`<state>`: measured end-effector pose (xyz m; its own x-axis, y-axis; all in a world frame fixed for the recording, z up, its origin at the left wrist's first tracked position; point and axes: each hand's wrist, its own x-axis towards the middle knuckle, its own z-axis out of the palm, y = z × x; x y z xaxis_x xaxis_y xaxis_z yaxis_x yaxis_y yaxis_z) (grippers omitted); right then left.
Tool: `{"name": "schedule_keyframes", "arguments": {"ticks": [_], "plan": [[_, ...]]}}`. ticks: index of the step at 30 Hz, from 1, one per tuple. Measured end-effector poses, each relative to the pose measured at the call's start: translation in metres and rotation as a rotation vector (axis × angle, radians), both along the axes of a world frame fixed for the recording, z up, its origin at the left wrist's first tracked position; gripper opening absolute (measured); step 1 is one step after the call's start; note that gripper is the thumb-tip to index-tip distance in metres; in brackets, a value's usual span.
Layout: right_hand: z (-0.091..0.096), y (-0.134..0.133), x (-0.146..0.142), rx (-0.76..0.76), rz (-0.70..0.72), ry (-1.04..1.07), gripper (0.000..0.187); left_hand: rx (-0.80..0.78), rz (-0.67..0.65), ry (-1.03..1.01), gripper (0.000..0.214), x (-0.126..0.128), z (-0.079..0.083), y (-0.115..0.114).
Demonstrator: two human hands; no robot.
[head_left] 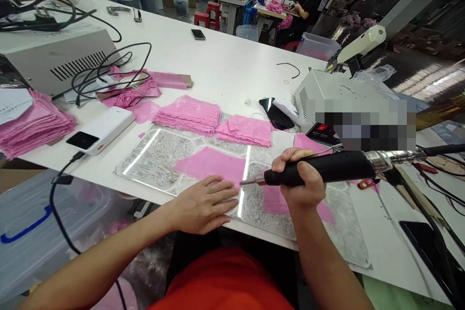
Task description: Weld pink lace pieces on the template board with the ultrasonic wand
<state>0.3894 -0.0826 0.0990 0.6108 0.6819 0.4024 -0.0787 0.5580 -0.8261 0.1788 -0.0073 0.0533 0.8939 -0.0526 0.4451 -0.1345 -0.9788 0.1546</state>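
My left hand lies flat with its fingers stretched out, pressing the near edge of a pink fabric piece on a scratched glass plate. My right hand is wrapped round the black handle of a hot cutting tool. The tool's metal tip points left and sits at the fabric's right edge, close to my left fingertips. Another pink piece lies under my right hand.
Two stacks of pink lace lie behind the plate; a bigger pile sits far left. A white power bank, grey control boxes, cables and phones crowd the white table. A person sits at sewing machines in the background.
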Motion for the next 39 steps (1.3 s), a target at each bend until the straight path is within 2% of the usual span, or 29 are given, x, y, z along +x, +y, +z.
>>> {"name": "schedule_keyframes", "arguments": {"ticks": [3,6,10,13,16,19,25,31,39], "plan": [[0.000,0.001,0.000,-0.008,-0.023,0.014,0.011,-0.026,-0.004,0.009,0.030,0.000,0.002,-0.001],[0.003,0.005,-0.001,-0.006,-0.090,0.044,0.012,-0.080,0.013,-0.032,0.031,-0.005,0.013,0.002],[0.008,0.017,-0.006,0.019,-0.202,0.042,0.011,-0.057,0.220,-0.116,0.030,-0.018,0.027,0.023],[0.008,0.028,-0.013,0.043,-0.230,-0.022,0.009,-0.013,0.338,-0.049,0.030,-0.023,0.025,0.047],[0.006,0.037,-0.019,0.032,-0.216,-0.045,0.009,-0.017,0.313,0.086,0.033,-0.018,0.017,0.064],[0.002,0.043,-0.023,0.017,-0.214,-0.052,0.009,-0.023,0.259,0.139,0.034,-0.010,0.010,0.069],[0.000,0.044,-0.018,0.011,-0.230,-0.015,0.009,-0.026,0.236,0.109,0.033,-0.008,0.001,0.069],[0.001,0.044,-0.013,0.018,-0.268,0.003,0.008,-0.035,0.241,0.102,0.035,-0.010,-0.002,0.069],[-0.001,0.047,-0.016,0.020,-0.215,-0.007,0.008,-0.035,0.250,0.091,0.035,-0.010,-0.003,0.069]]}}
